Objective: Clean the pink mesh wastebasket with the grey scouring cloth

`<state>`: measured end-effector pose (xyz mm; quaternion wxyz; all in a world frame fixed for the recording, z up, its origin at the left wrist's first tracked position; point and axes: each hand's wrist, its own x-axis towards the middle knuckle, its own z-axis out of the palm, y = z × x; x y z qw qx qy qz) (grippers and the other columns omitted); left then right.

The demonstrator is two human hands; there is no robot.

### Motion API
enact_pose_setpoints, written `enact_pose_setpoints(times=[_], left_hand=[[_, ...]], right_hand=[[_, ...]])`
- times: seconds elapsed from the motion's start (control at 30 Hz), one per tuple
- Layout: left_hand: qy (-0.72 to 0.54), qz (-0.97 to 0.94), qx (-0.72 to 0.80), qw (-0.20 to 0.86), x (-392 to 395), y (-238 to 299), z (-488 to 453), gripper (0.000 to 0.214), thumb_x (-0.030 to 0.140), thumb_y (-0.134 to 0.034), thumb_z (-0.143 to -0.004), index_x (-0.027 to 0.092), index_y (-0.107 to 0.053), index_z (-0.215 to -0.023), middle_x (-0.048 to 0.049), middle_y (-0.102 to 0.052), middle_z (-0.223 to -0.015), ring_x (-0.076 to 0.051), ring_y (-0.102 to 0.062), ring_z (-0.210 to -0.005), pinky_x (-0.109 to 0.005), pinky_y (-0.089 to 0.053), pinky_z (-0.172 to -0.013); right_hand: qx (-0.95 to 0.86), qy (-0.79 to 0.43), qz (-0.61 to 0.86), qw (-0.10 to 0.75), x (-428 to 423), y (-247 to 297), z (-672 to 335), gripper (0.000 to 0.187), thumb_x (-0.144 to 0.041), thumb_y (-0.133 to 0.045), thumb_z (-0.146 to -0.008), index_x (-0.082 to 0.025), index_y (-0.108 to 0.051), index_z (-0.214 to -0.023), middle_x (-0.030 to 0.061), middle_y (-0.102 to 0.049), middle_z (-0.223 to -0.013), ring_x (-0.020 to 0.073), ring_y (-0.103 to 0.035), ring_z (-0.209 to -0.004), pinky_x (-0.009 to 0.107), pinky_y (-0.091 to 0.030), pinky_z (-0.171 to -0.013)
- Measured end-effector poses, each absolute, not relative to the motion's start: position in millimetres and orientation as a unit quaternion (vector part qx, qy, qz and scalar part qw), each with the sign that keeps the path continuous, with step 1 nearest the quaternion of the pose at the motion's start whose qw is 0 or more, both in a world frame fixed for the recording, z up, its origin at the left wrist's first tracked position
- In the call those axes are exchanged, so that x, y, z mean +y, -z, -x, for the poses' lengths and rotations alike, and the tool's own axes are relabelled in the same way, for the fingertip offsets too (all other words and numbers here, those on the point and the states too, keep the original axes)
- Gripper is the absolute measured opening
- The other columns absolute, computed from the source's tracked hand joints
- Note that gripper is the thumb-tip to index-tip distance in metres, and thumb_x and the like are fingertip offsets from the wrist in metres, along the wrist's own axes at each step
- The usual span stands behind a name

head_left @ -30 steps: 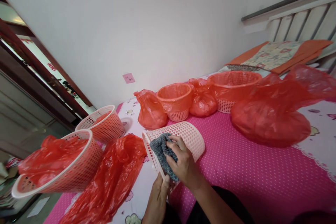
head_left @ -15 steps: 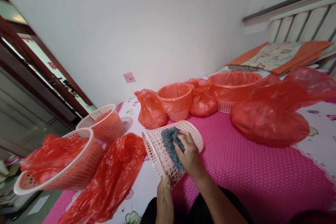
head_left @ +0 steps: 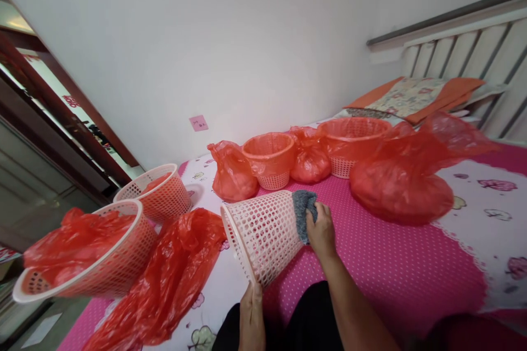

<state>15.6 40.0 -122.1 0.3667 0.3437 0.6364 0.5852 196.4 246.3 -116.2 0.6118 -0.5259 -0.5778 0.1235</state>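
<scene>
A pale pink perforated plastic basket [head_left: 263, 233] lies on its side on the bed in front of me, its mouth facing left. My left hand [head_left: 252, 315] grips the basket's rim at the bottom. My right hand [head_left: 321, 227] is closed on a grey fluffy cloth [head_left: 303, 209] and presses it against the basket's base end. A loose red plastic bag [head_left: 164, 279] lies just left of the basket.
Two more pale baskets [head_left: 160, 194] stand at the left, the nearer one [head_left: 94, 263] holding a red bag. Further back are two baskets lined with red bags [head_left: 269, 159] and several stuffed red bags [head_left: 401, 184]. The pink dotted bedsheet [head_left: 382, 263] spreads right; a headboard [head_left: 473, 49] stands behind.
My right hand has slid the grey cloth from the basket's mouth along its side to the base end. The left hand has stayed on the rim.
</scene>
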Motion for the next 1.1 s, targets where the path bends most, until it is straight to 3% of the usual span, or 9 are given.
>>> enact_pose_setpoints(times=[0.1, 0.23, 0.37, 0.57, 0.77, 0.93, 1.1], left_hand=[[-0.585, -0.349, 0.644, 0.349, 36.5, 123.2, -13.7, 0.063, 0.068, -0.068, -0.081, 0.017, -0.076, -0.118, -0.0151, -0.071, -0.136, -0.038, -0.048, -0.144, -0.047, -0.027, -0.128], [-0.587, -0.406, 0.604, 0.354, 36.7, 111.2, -11.4, 0.065, 0.071, -0.059, -0.087, 0.016, -0.077, -0.117, -0.0141, -0.073, -0.132, -0.037, -0.055, -0.138, -0.048, -0.028, -0.127], [-0.578, -0.414, 0.599, 0.368, 33.7, 109.7, -5.0, 0.065, 0.073, -0.059, -0.085, 0.018, -0.078, -0.115, -0.0126, -0.073, -0.132, -0.038, -0.051, -0.141, -0.049, -0.025, -0.128], [-0.597, -0.380, 0.609, 0.358, 27.3, 123.2, -5.4, 0.061, 0.074, -0.066, -0.078, 0.020, -0.081, -0.104, -0.0130, -0.077, -0.123, -0.041, -0.052, -0.140, -0.051, -0.029, -0.126], [-0.592, -0.351, 0.649, 0.324, 23.0, 142.9, -8.1, 0.065, 0.073, -0.064, -0.080, 0.019, -0.079, -0.113, -0.0146, -0.072, -0.134, -0.040, -0.052, -0.140, -0.051, -0.028, -0.127], [-0.590, -0.358, 0.643, 0.334, 23.5, 149.0, -6.9, 0.069, 0.076, -0.063, -0.079, 0.018, -0.079, -0.112, -0.0170, -0.074, -0.129, -0.042, -0.054, -0.137, -0.051, -0.030, -0.126], [-0.592, -0.370, 0.634, 0.332, 18.9, 156.4, -5.3, 0.068, 0.074, -0.065, -0.078, 0.018, -0.080, -0.113, -0.0175, -0.073, -0.132, -0.042, -0.054, -0.137, -0.051, -0.029, -0.126]], right_hand=[[-0.542, -0.133, 0.553, 0.618, 248.0, 131.9, -202.9, 0.028, -0.037, -0.047, -0.091, -0.019, -0.062, -0.108, 0.0136, -0.063, -0.105, 0.0307, -0.060, -0.102, 0.048, -0.050, -0.093], [-0.493, -0.147, 0.585, 0.627, 251.0, 148.4, -210.3, 0.034, -0.042, -0.047, -0.085, -0.017, -0.062, -0.103, 0.0163, -0.067, -0.097, 0.0327, -0.062, -0.094, 0.048, -0.051, -0.085], [-0.465, -0.169, 0.599, 0.630, 248.5, 155.8, -215.5, 0.035, -0.045, -0.049, -0.082, -0.017, -0.064, -0.098, 0.0156, -0.071, -0.090, 0.0321, -0.065, -0.083, 0.046, -0.053, -0.078], [-0.473, -0.159, 0.575, 0.648, 221.6, 141.1, -210.8, 0.042, -0.044, -0.058, -0.083, -0.018, -0.066, -0.115, 0.0147, -0.071, -0.110, 0.0315, -0.066, -0.101, 0.046, -0.052, -0.091], [-0.549, -0.176, 0.502, 0.645, 186.7, 113.0, -186.1, 0.036, -0.038, -0.059, -0.089, -0.020, -0.066, -0.120, 0.0117, -0.068, -0.113, 0.0284, -0.066, -0.105, 0.045, -0.054, -0.095], [-0.621, -0.152, 0.422, 0.643, 164.7, 88.4, -158.1, 0.028, -0.029, -0.060, -0.092, -0.023, -0.066, -0.119, 0.0109, -0.068, -0.118, 0.0279, -0.065, -0.114, 0.049, -0.054, -0.102], [-0.668, -0.175, 0.360, 0.628, 138.6, 57.7, -132.8, 0.033, -0.016, -0.058, -0.091, -0.025, -0.064, -0.122, 0.0091, -0.067, -0.117, 0.0248, -0.066, -0.113, 0.044, -0.057, -0.100]])
